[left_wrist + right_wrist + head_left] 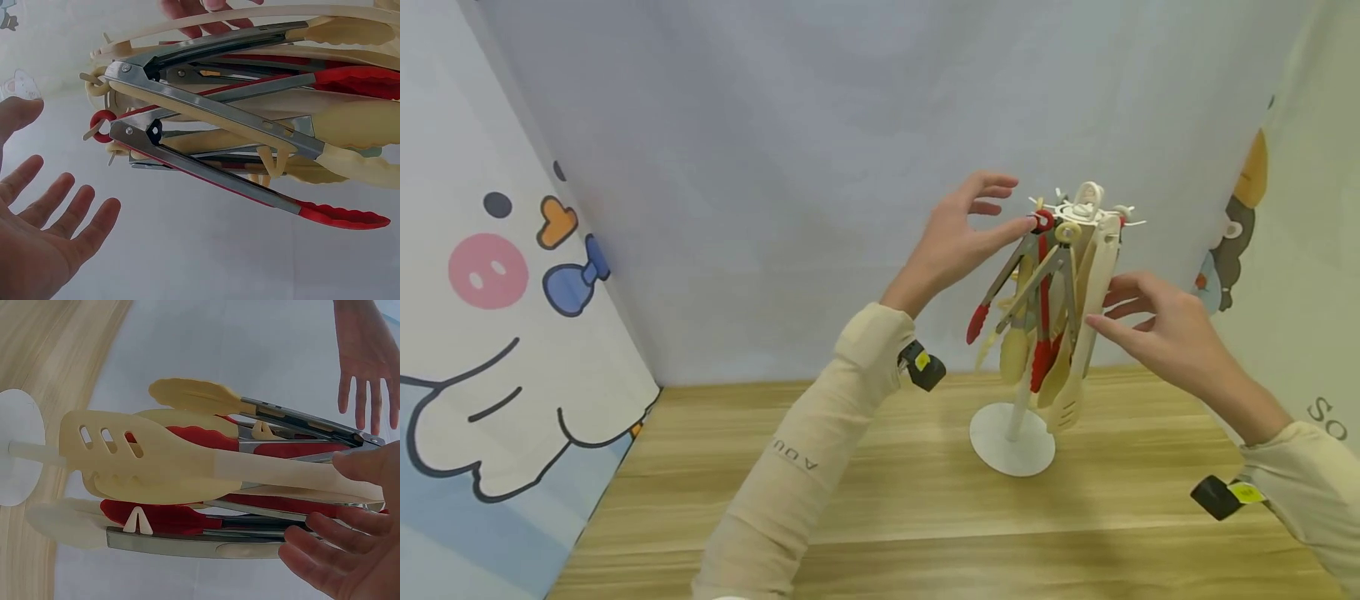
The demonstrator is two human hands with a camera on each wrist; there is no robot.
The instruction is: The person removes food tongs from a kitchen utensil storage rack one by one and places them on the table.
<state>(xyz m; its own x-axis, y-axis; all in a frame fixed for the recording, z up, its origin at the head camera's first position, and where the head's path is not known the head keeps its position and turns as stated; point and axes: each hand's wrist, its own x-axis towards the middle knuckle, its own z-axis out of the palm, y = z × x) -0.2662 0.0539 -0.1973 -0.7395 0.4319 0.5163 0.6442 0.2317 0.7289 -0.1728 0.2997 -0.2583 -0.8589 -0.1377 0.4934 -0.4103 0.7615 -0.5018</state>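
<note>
A white rotating utensil stand with a round base (992, 450) holds several hanging kitchen tools. My left hand (958, 237) is beside its top, fingers spread; in the left wrist view a gap separates it from the red-tipped tongs (212, 179). Those tongs hang splayed by a red ring, next to cream-tipped tongs (219, 115) that are also splayed. On the other side, my right hand (1180, 333) is by a cream slotted turner (181, 453), its fingers loosely bent. The right thumb overlaps the turner's handle in the right wrist view, with the other fingers below it.
The stand rests on a wood-grain table (850, 517). Behind it hangs a pale grey cloth (812, 167). Cartoon-printed panels stand at the left (550, 350) and right (1285, 292). More red and cream tools hang crowded around the post.
</note>
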